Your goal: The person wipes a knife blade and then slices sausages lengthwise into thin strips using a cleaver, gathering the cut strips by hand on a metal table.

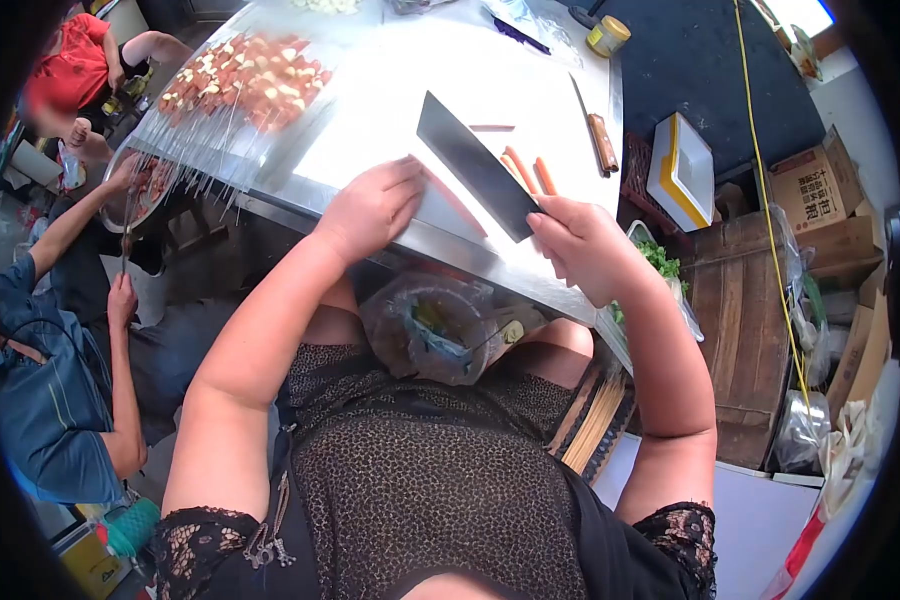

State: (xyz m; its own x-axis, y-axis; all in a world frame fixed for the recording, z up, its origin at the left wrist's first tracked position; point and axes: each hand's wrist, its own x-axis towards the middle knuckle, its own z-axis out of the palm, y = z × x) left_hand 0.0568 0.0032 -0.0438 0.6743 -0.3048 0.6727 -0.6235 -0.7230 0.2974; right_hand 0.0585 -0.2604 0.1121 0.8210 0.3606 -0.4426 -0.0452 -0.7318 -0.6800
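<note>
My right hand [580, 245] is closed around the handle of a broad dark cleaver [475, 165], its blade slanting up and left over the white table [370, 110]. A long pinkish strip [455, 200] lies on the table beneath and beside the blade. My left hand [372, 208] rests at the strip's upper left end, fingers together; whether it grips the strip is hidden. Just beyond the cleaver are several orange sticks [544, 176] and a thin reddish strip [492, 128].
Skewered pieces [245, 80] are piled at the table's left. A wooden-handled knife [601, 143] and a jar [607, 37] lie right. A lined bin [435, 330] stands below the front edge. Two people sit left, one in blue [45, 390], one in red [75, 60].
</note>
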